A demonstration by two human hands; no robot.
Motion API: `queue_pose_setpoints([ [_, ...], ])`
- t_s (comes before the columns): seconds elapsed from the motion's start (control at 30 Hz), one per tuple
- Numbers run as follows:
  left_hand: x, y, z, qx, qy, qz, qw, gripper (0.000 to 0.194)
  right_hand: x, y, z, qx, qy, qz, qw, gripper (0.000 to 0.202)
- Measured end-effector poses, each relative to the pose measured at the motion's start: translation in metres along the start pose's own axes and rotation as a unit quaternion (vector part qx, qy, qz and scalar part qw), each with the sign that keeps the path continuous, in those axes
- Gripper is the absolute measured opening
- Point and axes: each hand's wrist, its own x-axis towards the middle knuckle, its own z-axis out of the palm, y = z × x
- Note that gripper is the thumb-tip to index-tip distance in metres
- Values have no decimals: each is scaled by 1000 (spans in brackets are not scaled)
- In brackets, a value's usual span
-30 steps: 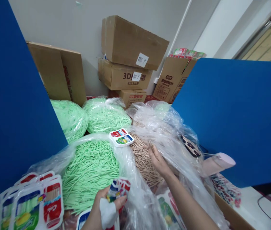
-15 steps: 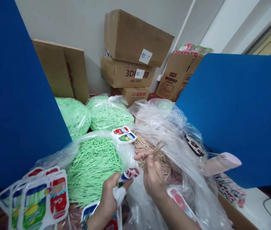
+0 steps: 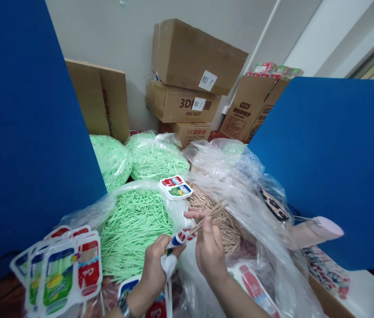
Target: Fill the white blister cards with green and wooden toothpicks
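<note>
My left hand [image 3: 155, 264] grips a bent white packet [image 3: 182, 237] printed in red and blue, its end turned toward my other hand. Between the fingers of my right hand [image 3: 210, 249] is a small bunch of thin brown sticks [image 3: 218, 212], their lower ends at the packet's edge. Below and behind that hand lies an opened clear bag of brown sticks [image 3: 231, 234]. To the left of my hands, green sticks [image 3: 134, 229] fill another open bag. A double packet [image 3: 176, 187] with red and green prints rests between the two bags.
Filled packets [image 3: 62, 274] overlap at the lower left, and more lie under my forearms. Tied bags of green sticks [image 3: 156, 157] sit behind. Cardboard boxes [image 3: 193, 57] are stacked at the wall. Blue panels [image 3: 332, 168] flank both sides. A pinkish cylinder [image 3: 315, 232] lies at right.
The view has shifted, so the scene sits slightly further right. The brown sticks' lower ends have come closer to the packet in my left hand, now meeting its edge.
</note>
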Motion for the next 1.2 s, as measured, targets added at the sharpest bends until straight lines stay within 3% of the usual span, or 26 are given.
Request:
queue_pose_setpoints([
  [0.1, 1, 3, 1, 3, -7, 18, 1000, 23, -3, 2, 3, 37, 37, 47, 998, 43],
  [0.23, 5, 8, 3, 0, -12, 26, 1000, 25, -10, 6, 3, 39, 34, 59, 997, 33],
  [0.4, 20, 16, 7, -10, -36, 42, 998, 20, -7, 9, -19, -43, -21, 5, 999, 36],
  [0.57, 28, 21, 9, -30, -61, 31, 997, 21, 8, 4, -46, -73, 2, -81, 994, 50],
  [0.67, 26, 24, 7, -88, -78, 8, 993, 21, 10, 0, -52, -164, -115, -132, 971, 43],
  [0.73, 24, 25, 2, -140, -101, -29, 984, 20, 10, -2, -50, -202, -159, -140, 956, 37],
  [0.83, 21, 20, -9, -226, -116, -106, 961, 22, 13, -4, -42, -209, -144, -135, 958, 31],
  [0.97, 14, 3, -29, -310, -72, -184, 930, 31, 21, -7, -30, -211, -185, -139, 950, 20],
  [1.1, -4, -11, -50, -220, -51, -162, 961, 33, 17, -10, -12, -231, -270, -157, 921, 19],
  [1.2, -22, -11, -61, -120, -88, -113, 982, 27, 1, -8, 8, -285, -298, -263, 872, 29],
])
